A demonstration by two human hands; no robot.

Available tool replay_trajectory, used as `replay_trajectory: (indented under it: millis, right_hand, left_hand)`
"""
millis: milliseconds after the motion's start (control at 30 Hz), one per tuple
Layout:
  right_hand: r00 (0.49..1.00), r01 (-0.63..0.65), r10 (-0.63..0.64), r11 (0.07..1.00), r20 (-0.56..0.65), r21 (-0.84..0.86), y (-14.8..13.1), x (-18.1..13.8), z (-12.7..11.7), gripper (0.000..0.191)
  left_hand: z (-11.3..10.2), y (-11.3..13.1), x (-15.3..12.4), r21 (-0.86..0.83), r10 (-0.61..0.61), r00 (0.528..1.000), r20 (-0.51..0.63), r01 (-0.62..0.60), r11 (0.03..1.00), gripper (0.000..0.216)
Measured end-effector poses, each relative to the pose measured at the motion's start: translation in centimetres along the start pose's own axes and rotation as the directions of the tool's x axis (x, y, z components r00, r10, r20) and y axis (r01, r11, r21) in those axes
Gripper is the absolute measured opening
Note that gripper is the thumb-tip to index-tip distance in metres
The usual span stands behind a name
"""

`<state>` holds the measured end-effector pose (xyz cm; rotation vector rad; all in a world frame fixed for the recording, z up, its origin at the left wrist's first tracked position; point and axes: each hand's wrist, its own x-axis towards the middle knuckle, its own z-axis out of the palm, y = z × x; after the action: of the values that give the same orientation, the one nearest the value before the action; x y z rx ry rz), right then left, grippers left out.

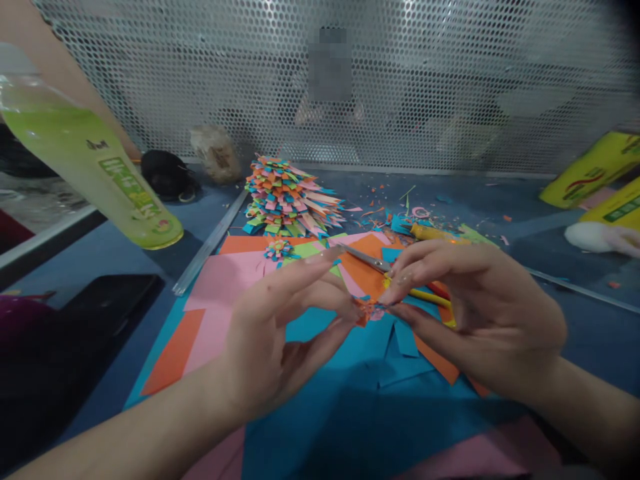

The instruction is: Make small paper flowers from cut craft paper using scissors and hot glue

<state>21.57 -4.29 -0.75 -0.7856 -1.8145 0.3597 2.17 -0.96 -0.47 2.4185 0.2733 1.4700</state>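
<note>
Between my two hands is a small paper flower (369,309) with orange, pink and blue strips, held over the stacked coloured paper. My left hand (285,320) pinches its left edge between thumb and fingers. From the other side, the fingertips of my right hand (475,313) close on the flower too. Scissors (364,257) with yellow and red handles lie open-ended toward the left, partly hidden behind my right hand. Under both hands are sheets of blue paper (320,407), with pink paper (215,283) and orange pieces around them. A similar small paper flower (278,249) rests on the sheets beyond my left hand.
A cone of layered paper strips (287,197) stands behind the sheets. At left are a green drink bottle (95,153), a clear ruler (213,243) and a dark phone (115,300). Scraps (400,217) and a yellow cutter (433,232) lie behind my right hand. Yellow packs (590,170) sit far right.
</note>
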Motion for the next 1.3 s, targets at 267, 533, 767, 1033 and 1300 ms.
replay_trajectory:
  millis: [267, 533, 767, 1033, 1300]
  right_hand:
    - [0.997, 0.053, -0.053, 0.999, 0.063, 0.002, 0.0, 0.3, -0.3, 0.028]
    - [0.994, 0.028, -0.032, 0.999, 0.100, 0.040, 0.0, 0.4, -0.4, 0.028]
    - [0.995, 0.005, -0.011, 0.998, 0.103, 0.058, -0.1, 0.3, -0.4, 0.029]
    - [0.997, 0.057, -0.053, 0.995, 0.062, -0.079, -0.3, 0.2, -0.7, 0.027]
    - [0.925, 0.380, -0.336, 0.814, 0.178, -0.439, -1.1, 0.8, -1.1, 0.020]
  left_hand:
    - [-0.2, 0.1, 0.1, 0.030, -0.007, 1.000, 0.009, 0.007, 1.000, 0.073]
    - [-0.2, 0.2, 0.2, 0.048, -0.025, 0.999, 0.028, 0.023, 0.999, 0.066]
    - [0.0, 0.0, 0.1, 0.020, -0.012, 1.000, 0.016, 0.012, 1.000, 0.072]
    - [-0.4, 0.1, 0.4, 0.059, 0.010, 1.000, 0.012, -0.011, 0.998, 0.064]
    - [-1.5, 0.8, -0.9, 0.264, 0.007, 0.974, 0.228, -0.069, 0.962, 0.030]
